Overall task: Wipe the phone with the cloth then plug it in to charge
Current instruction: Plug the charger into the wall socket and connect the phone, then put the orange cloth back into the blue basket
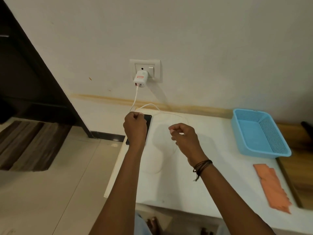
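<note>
The black phone (pixel 148 123) lies flat at the left edge of the white table (pixel 211 175), just below the wall socket. My left hand (pixel 135 128) is over it with curled fingers, pinching a small white piece at the phone's far end that looks like the plug of the charging cable (pixel 135 97). The thin white cable hangs from the white charger (pixel 140 79) in the socket (pixel 145 70) and loops across the table. My right hand (pixel 184 138) hovers to the right of the phone and pinches the cable's slack. The orange cloth (pixel 271 187) lies at the right.
An empty blue plastic basket (pixel 262 133) stands at the table's back right. A wooden surface (pixel 298 175) adjoins the table on the right. Dark furniture (pixel 33 82) and a striped mat (pixel 28 146) are on the tiled floor to the left. Bare feet show under the table's front edge.
</note>
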